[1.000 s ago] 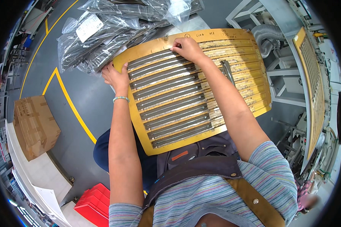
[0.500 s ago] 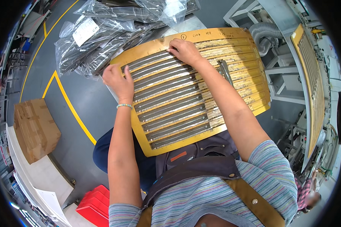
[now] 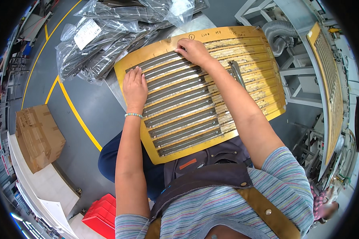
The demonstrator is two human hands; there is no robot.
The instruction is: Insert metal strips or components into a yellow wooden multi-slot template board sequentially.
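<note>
A slotted yellow board [image 3: 149, 147] lies tilted over my lap, its left half lined with rows of dark grey strips [image 3: 175, 104]. My left hand [image 3: 135, 91] rests at the left ends of the uppermost rows, fingers bent and close together on the top strip, thumb slightly off to the side. At that strip's other end, near the board's far edge, my right hand [image 3: 193, 51] is curled with its thumb and fingertips together on it. The fingers partly cover both strip ends. A few loose strips [image 3: 237, 74] lie crosswise on the board beside my right forearm.
Clear plastic bags of dark strips [image 3: 107, 44] are piled beyond the board on the left. A cardboard box [image 3: 40, 137] stands at left, red bins [image 3: 101, 215] at lower left. To the right are a ribbed hose [image 3: 279, 36], a white frame [image 3: 301, 85] and another yellow slotted board [image 3: 331, 91].
My left hand has moved right and slightly nearer, from the board's left edge onto the strip ends, its fingers drawing together. My right hand has shifted slightly farther away, still at the strip end.
</note>
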